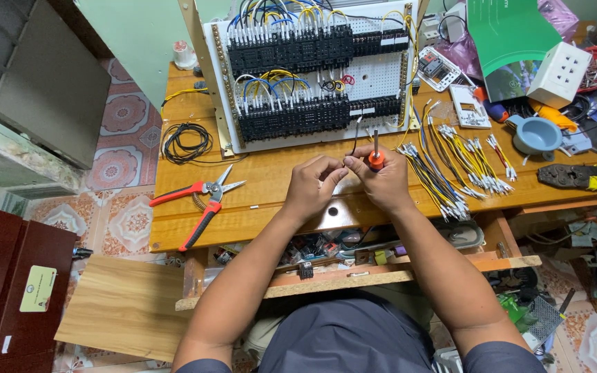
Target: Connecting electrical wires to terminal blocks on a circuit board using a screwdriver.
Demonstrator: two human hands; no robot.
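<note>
Orange screwdriver [376,157], two hands, one snips [200,199]

The screwdriver [376,157] handle sits mostly hidden inside the right hand [380,181]. Above both hands, the wiring panel [312,72] is cut off by the top edge. The thin wire between the fingertips is too small to tell.

red-handled cutters [202,200]; black wire coil [186,141]; blue cup [535,133]

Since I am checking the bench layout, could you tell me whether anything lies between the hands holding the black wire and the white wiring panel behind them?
Nothing visible does. The left hand and right hand pinch the black wire over bare wooden table, right before the white wiring panel.
</note>
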